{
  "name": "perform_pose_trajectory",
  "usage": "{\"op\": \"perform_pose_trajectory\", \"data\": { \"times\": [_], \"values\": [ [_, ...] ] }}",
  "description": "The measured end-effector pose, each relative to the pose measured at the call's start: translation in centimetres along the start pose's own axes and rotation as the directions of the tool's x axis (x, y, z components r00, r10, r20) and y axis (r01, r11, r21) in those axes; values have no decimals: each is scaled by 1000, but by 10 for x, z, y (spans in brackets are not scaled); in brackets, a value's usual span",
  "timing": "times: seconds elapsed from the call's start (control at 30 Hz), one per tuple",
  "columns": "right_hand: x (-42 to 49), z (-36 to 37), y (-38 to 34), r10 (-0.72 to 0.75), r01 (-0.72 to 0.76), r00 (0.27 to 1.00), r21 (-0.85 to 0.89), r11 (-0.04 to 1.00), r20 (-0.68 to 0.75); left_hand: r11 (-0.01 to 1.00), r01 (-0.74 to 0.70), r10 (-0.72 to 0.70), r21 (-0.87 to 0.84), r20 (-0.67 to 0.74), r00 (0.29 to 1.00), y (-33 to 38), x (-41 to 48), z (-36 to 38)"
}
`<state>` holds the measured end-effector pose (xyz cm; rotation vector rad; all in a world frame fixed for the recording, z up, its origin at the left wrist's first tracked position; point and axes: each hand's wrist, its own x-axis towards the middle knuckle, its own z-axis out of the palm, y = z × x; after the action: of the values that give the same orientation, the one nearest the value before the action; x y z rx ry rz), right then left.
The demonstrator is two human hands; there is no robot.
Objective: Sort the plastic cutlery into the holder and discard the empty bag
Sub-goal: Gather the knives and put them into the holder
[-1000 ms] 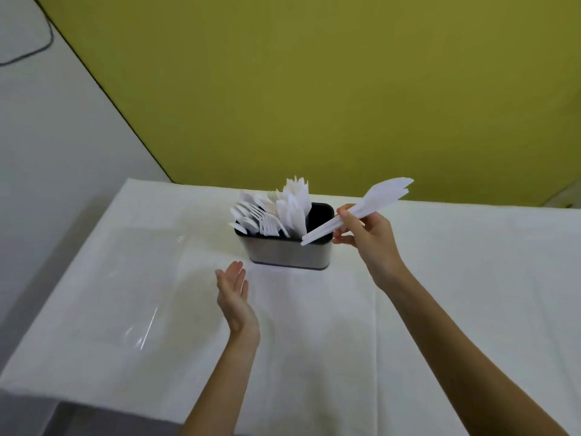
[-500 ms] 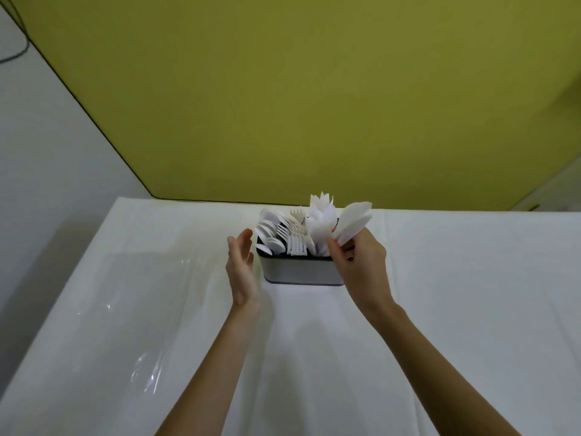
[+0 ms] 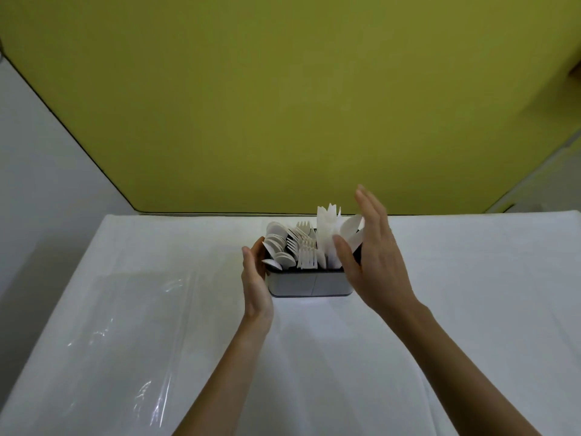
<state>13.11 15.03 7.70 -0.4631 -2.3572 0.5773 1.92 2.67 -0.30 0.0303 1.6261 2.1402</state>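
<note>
While spoons (image 3: 276, 248), forks (image 3: 305, 251), knives (image 3: 327, 234) fill the holder (image 3: 308, 283), left hand (image 3: 256, 286) flat against it, right hand (image 3: 374, 265) spread, empty, clear bag (image 3: 125, 325) on table (image 3: 471, 278).

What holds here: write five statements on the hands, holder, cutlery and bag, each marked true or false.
The spoons stand at the holder's left end. True.
The right hand grips a knife. False: it is open beside the knives, gripping nothing.
The clear bag lies on the table, left of the holder. True.
The forks lie loose on the table. False: they stand in the holder's middle.
The left hand is open by the holder's left end. True.
</note>
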Motion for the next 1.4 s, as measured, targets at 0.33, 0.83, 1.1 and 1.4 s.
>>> {"op": "perform_pose_trajectory", "data": {
  "times": [0.33,0.83,1.1,1.4],
  "values": [
    [-12,31,6,-136,261,933,-367,893,332,1000,13,-12,-10,18,1000,0,-3,-1],
    [43,35,-5,241,-130,865,-268,955,440,999,-10,9,32,54,999,0,-4,0],
    [43,29,-4,266,-88,802,-334,938,534,999,-16,13,32,81,997,2,-5,0],
    [33,22,4,243,-306,872,86,948,425,999,-12,9,31,105,994,6,-6,0]
  ]
}}
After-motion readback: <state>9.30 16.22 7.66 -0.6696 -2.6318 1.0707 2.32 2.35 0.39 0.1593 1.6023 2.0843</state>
